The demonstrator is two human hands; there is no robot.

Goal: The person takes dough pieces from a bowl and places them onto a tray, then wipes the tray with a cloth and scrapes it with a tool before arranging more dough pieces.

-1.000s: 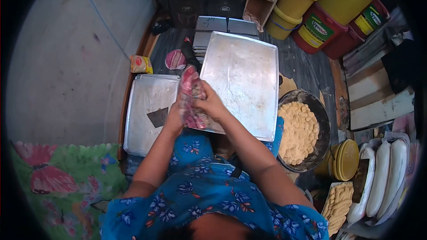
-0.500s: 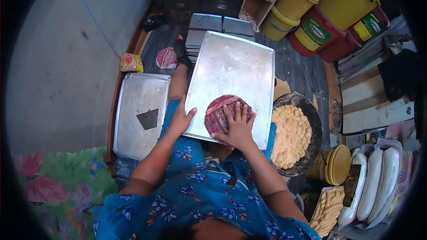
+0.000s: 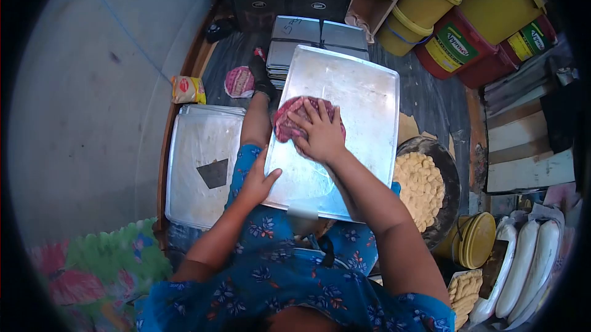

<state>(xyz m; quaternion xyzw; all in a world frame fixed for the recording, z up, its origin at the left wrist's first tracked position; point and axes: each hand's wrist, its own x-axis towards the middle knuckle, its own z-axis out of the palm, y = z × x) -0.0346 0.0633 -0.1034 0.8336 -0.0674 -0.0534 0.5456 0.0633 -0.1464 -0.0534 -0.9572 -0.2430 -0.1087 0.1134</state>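
A silver metal tray (image 3: 363,92) rests tilted across the person's lap. My left hand (image 3: 257,183) grips its lower left edge, with the thumb over the rim. On the upper left part of the tray lies a round, dark red patterned cloth pad (image 3: 286,124). My right hand (image 3: 321,132) presses flat on that pad with the fingers spread. A wet-looking sheen shows on the tray below the pad.
Stacked trays (image 3: 184,166) with a dark scraper-like piece (image 3: 213,173) lie at left; another stack (image 3: 286,27) stands ahead. A black basin (image 3: 452,190) of dough pieces (image 3: 418,187) sits at right, near a yellow bucket (image 3: 479,240). Large buckets (image 3: 458,43) stand at the upper right.
My right hand and the red pad have moved up and to the left over the tray. My left hand still holds the tray's left edge. The whole view has shifted slightly.
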